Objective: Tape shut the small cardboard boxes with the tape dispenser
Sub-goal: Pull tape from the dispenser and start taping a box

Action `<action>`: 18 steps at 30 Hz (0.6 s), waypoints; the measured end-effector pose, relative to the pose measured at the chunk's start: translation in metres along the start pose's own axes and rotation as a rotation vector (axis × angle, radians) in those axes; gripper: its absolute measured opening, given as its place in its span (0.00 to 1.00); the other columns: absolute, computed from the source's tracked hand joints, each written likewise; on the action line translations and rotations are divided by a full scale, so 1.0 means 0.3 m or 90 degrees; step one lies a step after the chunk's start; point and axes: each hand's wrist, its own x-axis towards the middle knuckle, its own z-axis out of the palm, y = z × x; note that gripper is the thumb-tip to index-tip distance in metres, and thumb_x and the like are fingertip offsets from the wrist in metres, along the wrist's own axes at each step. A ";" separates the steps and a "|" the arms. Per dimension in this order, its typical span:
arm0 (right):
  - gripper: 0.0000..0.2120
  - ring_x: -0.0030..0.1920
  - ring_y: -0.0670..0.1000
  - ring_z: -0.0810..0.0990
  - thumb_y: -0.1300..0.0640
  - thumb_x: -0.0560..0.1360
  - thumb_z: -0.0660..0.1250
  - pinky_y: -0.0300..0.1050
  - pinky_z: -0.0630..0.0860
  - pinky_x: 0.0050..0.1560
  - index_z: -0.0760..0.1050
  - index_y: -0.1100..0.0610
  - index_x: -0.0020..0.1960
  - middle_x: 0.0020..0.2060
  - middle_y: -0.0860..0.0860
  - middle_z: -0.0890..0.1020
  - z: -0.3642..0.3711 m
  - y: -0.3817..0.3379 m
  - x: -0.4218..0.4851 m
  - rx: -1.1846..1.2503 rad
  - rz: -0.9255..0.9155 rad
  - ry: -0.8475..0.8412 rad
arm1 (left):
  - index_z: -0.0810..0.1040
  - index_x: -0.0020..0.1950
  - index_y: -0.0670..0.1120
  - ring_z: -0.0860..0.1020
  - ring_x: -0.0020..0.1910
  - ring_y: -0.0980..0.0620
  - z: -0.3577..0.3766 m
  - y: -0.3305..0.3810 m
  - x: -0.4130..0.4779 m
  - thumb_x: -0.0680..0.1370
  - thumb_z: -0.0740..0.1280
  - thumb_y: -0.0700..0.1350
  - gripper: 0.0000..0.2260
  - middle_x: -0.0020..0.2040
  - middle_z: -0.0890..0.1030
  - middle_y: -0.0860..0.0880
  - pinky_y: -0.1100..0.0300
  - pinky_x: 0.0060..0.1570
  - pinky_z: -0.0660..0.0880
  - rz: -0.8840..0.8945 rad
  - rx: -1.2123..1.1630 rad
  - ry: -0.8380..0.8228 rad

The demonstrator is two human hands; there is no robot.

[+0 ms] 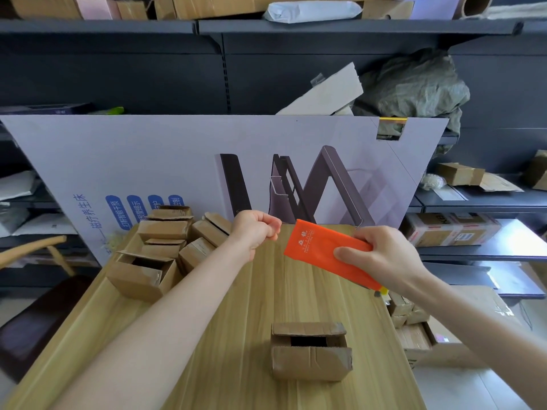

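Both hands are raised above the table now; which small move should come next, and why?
Probably bring both hands down to the small box near the table edge. Its top flaps still gape, while the right hand holds the orange tape dispenser and the left hand pinches beside it.

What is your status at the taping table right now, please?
Right hand grips orange tape dispenser; left hand pinched shut near its front end. Small box on table untaped, flaps ajar. Nothing blocking.

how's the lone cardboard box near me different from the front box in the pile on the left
The lone brown cardboard box sits upright, its top flaps nearly closed with a narrow gap. The front brown cardboard box in the left pile is tilted, flaps wide open. The lone box stands apart; the pile box touches its neighbours. Both are untaped and rest on the wooden table.
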 end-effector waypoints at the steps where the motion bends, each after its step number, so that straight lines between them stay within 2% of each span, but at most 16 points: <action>1: 0.12 0.29 0.49 0.80 0.46 0.70 0.71 0.41 0.70 0.27 0.78 0.53 0.33 0.29 0.49 0.80 0.001 0.008 -0.007 -0.008 0.002 -0.005 | 0.79 0.37 0.43 0.76 0.31 0.53 0.000 -0.012 -0.001 0.73 0.66 0.29 0.11 0.36 0.81 0.47 0.60 0.42 0.73 -0.006 0.003 -0.002; 4: 0.11 0.27 0.51 0.81 0.47 0.70 0.71 0.43 0.74 0.24 0.78 0.51 0.33 0.29 0.49 0.81 -0.002 0.042 -0.034 0.012 0.025 -0.035 | 0.79 0.37 0.42 0.76 0.32 0.52 -0.022 -0.063 0.008 0.73 0.64 0.28 0.11 0.38 0.81 0.47 0.55 0.47 0.75 -0.025 0.011 0.035; 6: 0.11 0.24 0.53 0.81 0.47 0.71 0.71 0.47 0.77 0.22 0.80 0.53 0.36 0.29 0.52 0.82 -0.009 0.078 -0.059 0.049 0.056 -0.056 | 0.79 0.37 0.43 0.76 0.33 0.52 -0.059 -0.110 0.017 0.73 0.64 0.28 0.11 0.39 0.81 0.47 0.57 0.46 0.76 -0.044 0.023 0.072; 9: 0.15 0.24 0.51 0.80 0.40 0.70 0.70 0.44 0.74 0.21 0.79 0.51 0.33 0.26 0.49 0.81 0.005 0.124 -0.088 0.003 0.082 -0.072 | 0.79 0.37 0.43 0.76 0.34 0.52 -0.090 -0.194 0.016 0.74 0.64 0.29 0.12 0.40 0.82 0.47 0.59 0.45 0.74 -0.084 0.029 0.076; 11: 0.19 0.27 0.48 0.80 0.36 0.69 0.69 0.42 0.71 0.23 0.78 0.51 0.32 0.25 0.47 0.79 0.034 0.152 -0.085 -0.042 0.084 -0.089 | 0.79 0.37 0.44 0.77 0.34 0.52 -0.078 -0.258 -0.003 0.74 0.65 0.30 0.12 0.39 0.82 0.48 0.55 0.49 0.74 -0.108 0.037 0.075; 14: 0.20 0.33 0.47 0.81 0.35 0.69 0.69 0.47 0.78 0.31 0.80 0.52 0.35 0.28 0.46 0.81 0.096 0.215 -0.055 -0.109 0.083 -0.149 | 0.80 0.38 0.44 0.78 0.37 0.52 -0.057 -0.378 -0.064 0.74 0.68 0.32 0.09 0.38 0.82 0.48 0.55 0.48 0.73 -0.155 0.021 0.100; 15: 0.20 0.34 0.47 0.80 0.35 0.69 0.69 0.47 0.78 0.35 0.80 0.52 0.36 0.29 0.46 0.80 0.122 0.240 -0.045 -0.142 0.083 -0.176 | 0.81 0.38 0.44 0.78 0.37 0.52 -0.052 -0.420 -0.090 0.73 0.69 0.33 0.08 0.38 0.82 0.47 0.55 0.48 0.73 -0.176 0.010 0.111; 18: 0.20 0.36 0.47 0.79 0.35 0.69 0.68 0.47 0.77 0.39 0.79 0.51 0.36 0.32 0.47 0.80 0.208 0.318 -0.022 -0.190 0.108 -0.260 | 0.82 0.39 0.45 0.80 0.37 0.52 -0.036 -0.533 -0.154 0.72 0.72 0.37 0.04 0.36 0.84 0.48 0.55 0.48 0.75 -0.218 0.004 0.136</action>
